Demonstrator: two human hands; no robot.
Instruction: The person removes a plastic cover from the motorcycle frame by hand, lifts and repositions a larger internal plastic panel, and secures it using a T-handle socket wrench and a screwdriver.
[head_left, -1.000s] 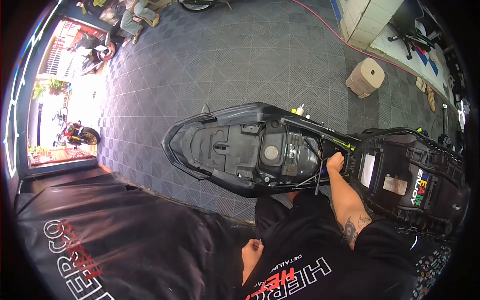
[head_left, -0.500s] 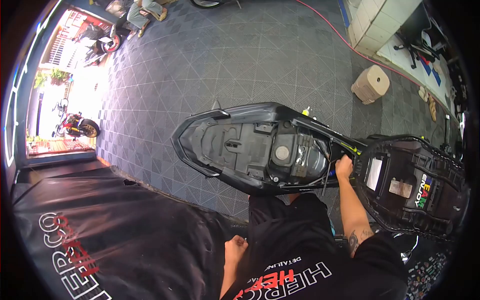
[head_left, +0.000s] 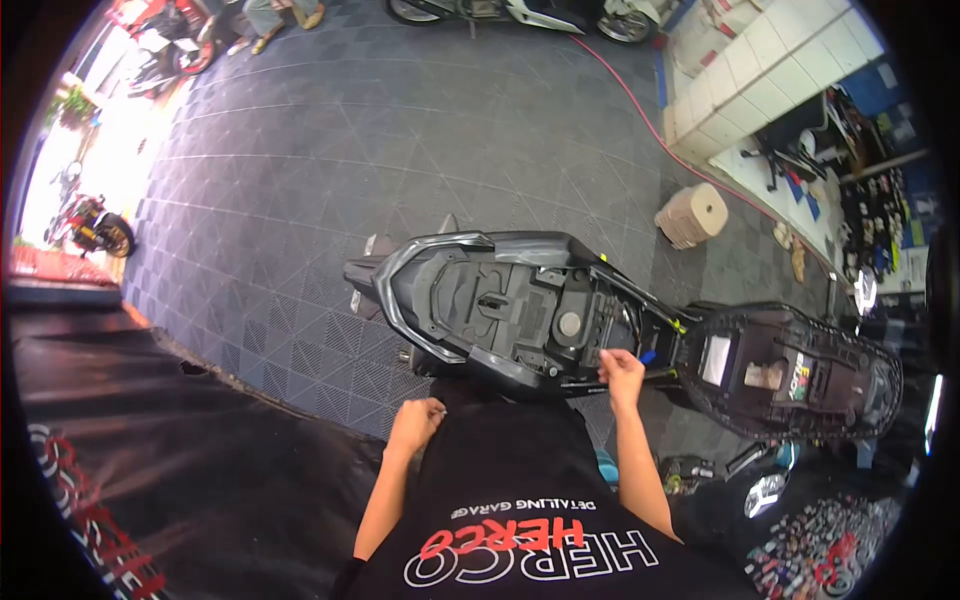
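A black scooter (head_left: 470, 300) stands in front of me with its seat (head_left: 790, 370) flipped open to the right, underside up. The under-seat bay and its round fuel cap (head_left: 570, 323) are exposed. My right hand (head_left: 622, 370) is curled at the near rim of the bay, beside a small blue part (head_left: 648, 355); whether it grips anything is unclear. My left hand (head_left: 420, 418) hangs loosely closed in front of my black shirt, just short of the scooter's near side, touching nothing.
A black cover with red lettering (head_left: 150, 450) lies at the left. A beige stool (head_left: 692, 215) stands beyond the scooter, and a red hose (head_left: 640, 100) crosses the grey tiled floor. Parked motorcycles (head_left: 500, 10) and a white tiled wall (head_left: 760, 80) are at the back.
My view has pulled back and up, so the scooter looks smaller. My right hand has shifted left along the bay's rim. My left hand has risen towards the scooter.
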